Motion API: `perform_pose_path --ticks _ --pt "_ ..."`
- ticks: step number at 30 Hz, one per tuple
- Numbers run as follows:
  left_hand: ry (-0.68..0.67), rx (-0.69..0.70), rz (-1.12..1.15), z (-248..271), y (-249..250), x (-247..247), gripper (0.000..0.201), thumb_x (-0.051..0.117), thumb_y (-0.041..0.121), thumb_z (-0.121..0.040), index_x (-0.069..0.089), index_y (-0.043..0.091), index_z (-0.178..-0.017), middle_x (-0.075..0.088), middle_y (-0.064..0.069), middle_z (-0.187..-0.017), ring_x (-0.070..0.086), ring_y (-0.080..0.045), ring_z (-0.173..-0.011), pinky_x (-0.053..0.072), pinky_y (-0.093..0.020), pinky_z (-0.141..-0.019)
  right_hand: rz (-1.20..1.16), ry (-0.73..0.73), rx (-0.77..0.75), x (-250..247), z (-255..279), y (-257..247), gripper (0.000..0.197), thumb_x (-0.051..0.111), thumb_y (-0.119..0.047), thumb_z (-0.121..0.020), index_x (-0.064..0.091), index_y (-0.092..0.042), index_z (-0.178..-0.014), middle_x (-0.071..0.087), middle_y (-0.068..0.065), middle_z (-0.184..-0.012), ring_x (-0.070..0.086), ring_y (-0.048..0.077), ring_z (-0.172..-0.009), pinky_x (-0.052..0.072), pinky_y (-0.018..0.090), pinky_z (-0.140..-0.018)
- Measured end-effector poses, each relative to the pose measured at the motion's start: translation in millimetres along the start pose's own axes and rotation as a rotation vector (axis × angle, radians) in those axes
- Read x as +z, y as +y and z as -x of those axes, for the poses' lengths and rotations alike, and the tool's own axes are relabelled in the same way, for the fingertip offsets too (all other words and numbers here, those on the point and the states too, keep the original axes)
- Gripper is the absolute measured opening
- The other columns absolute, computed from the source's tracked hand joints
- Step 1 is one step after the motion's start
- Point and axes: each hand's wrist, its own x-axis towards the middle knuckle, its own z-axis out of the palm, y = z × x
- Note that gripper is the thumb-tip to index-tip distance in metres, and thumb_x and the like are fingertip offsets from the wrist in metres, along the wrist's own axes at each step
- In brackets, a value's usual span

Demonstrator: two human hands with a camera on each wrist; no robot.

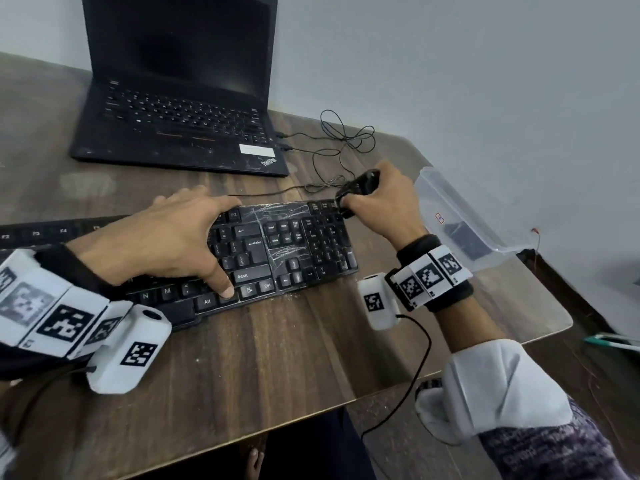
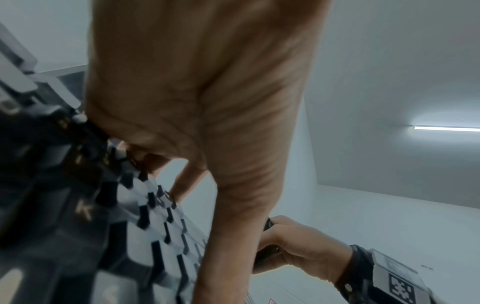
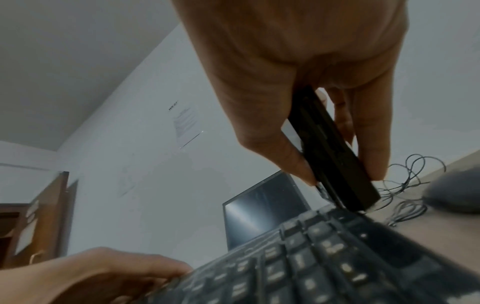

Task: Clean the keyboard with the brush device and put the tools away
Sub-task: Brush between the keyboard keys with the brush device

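A black keyboard (image 1: 294, 244) with white dust streaks lies on the wooden table (image 1: 277, 358). My left hand (image 1: 194, 237) rests flat over its keys, thumb on a key by Alt and fingers reaching the far edge. My right hand (image 1: 370, 199) grips the black brush device (image 1: 360, 187) at the keyboard's far right corner, tip down against the top row. In the right wrist view thumb and fingers pinch the brush device (image 3: 335, 154) above the keyboard (image 3: 311, 257). The left wrist view shows the left hand (image 2: 207, 102) over the keyboard (image 2: 78, 205).
A clear plastic container (image 1: 460, 216) with something dark inside sits at the table's right edge, just right of my right hand. An open black laptop (image 1: 173, 98) stands behind the keyboard. Thin black cables (image 1: 346, 140) loop beside it. Bare wood lies in front of the keyboard.
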Motion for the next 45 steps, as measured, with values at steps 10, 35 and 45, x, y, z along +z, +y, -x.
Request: perform_pose_path --ticks 10,35,45 --pt "0.022 0.031 0.02 -1 -1 0 0.122 0.098 0.055 -0.038 0.044 0.037 -0.145 0.051 0.005 -0.114 0.046 -0.019 -0.11 0.04 -0.043 -0.097 -0.1 -0.215 -0.3 26 73 -67 0.032 0.081 -0.03 -0.083 0.056 -0.02 -0.101 0.066 -0.009 -0.088 0.062 0.011 -0.079 0.045 0.021 -0.061" --pt "0.005 -0.021 0.023 -4 -2 2 0.139 0.098 0.056 -0.038 0.029 0.035 -0.157 0.046 0.0 -0.13 0.046 -0.029 -0.126 0.043 -0.046 -0.103 -0.015 -0.158 -0.133 10 114 -17 0.031 0.081 -0.027 -0.084 0.053 -0.022 -0.096 0.063 -0.01 -0.087 0.058 0.006 -0.075 0.038 0.015 -0.056" --pt "0.016 -0.001 0.009 -2 -1 1 0.138 0.098 0.055 -0.04 0.029 0.032 -0.157 0.04 0.005 -0.116 0.047 -0.029 -0.125 0.041 -0.046 -0.103 -0.052 -0.021 -0.015 3 105 10 0.031 0.081 -0.029 -0.084 0.054 -0.018 -0.095 0.065 -0.007 -0.085 0.063 0.014 -0.079 0.049 0.029 -0.065"
